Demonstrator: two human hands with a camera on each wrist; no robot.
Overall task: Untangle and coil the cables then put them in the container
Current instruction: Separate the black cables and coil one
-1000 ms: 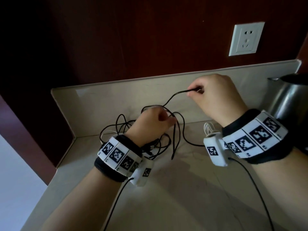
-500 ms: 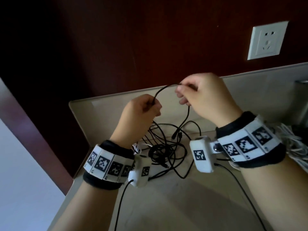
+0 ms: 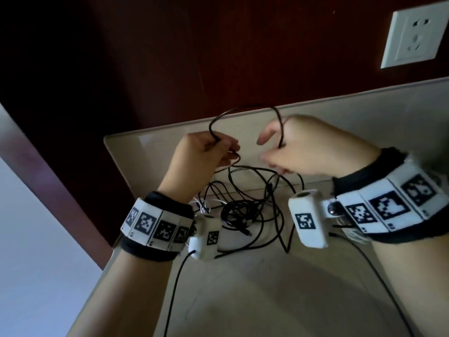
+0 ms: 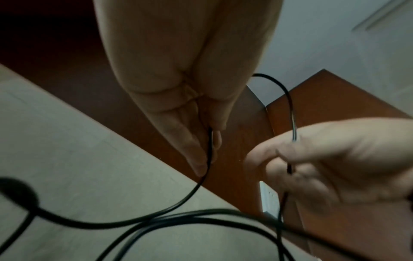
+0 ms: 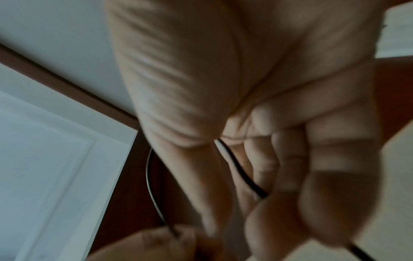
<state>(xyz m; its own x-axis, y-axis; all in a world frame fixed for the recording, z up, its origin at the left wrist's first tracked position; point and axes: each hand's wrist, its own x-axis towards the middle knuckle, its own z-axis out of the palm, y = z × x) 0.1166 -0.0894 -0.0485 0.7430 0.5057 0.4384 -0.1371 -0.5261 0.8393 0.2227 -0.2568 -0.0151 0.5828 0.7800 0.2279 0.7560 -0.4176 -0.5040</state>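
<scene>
Clearly the thin black rubber-sheathed cable (image 3: 245, 109) is light, limp and a little springy: it arches on its own between the two hands and trails down into the loose black tangle of cables (image 3: 243, 210) lying on the beige stone-look desk (image 3: 267, 288) below. My guess is that it will slide readily through a loose hold and kink if yanked, so it is best taken as now, by the bare run of cord near the free end, and fed hand over hand while the knot stays slack. The left hand (image 3: 201, 156) pinches the cable between thumb and forefinger, as the left wrist view shows closely (image 4: 208, 141). The right hand (image 3: 313, 147) has its fingers (image 5: 263, 159) curled round the same cable, which passes across the palm. A few thin white cords (image 3: 204, 204) peek out beside the tangle.

No container is in view. No brand or wording can be read on any cable; the only markings are the black-and-white square codes on the white wristbands (image 3: 155, 223) and on the small white wrist cameras (image 3: 307, 217). A white wall socket (image 3: 418, 32) sits on the dark wood panel behind, unlabelled as far as I can tell.
</scene>
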